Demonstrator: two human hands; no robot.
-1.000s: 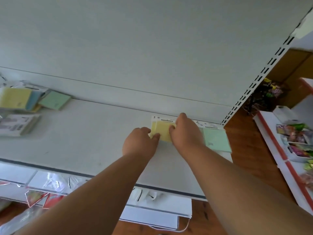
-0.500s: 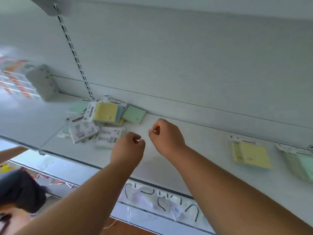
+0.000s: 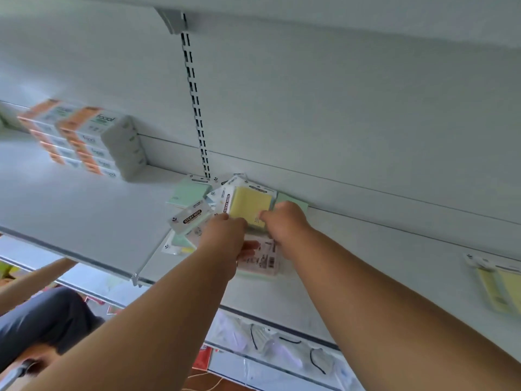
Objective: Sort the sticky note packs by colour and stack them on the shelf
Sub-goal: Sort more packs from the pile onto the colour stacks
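A loose pile of sticky note packs lies on the white shelf point(image 3: 84, 210) against its back wall. On top is a yellow pack point(image 3: 249, 204) in a clear wrapper. My left hand point(image 3: 225, 241) grips its near edge, fingers curled on top and thumb underneath. My right hand point(image 3: 284, 221) pinches its near right corner. A face-down pack with a barcode point(image 3: 260, 259) lies under my hands. Green packs point(image 3: 187, 191) lie at the pile's left, and another green pack point(image 3: 294, 200) peeks out behind my right hand. A sorted yellow stack point(image 3: 504, 289) sits far right.
Stacked tissue boxes point(image 3: 84, 136) stand at the back left of the shelf. A slotted upright point(image 3: 196, 108) runs up the back wall above the pile. Another person point(image 3: 42, 320) is at the lower left, below the shelf edge. Hanging packets point(image 3: 282, 351) fill the lower shelf.
My hands left the yellow stack at the right and travelled left to the mixed pile. They were empty half a second ago and now hold the top yellow pack.
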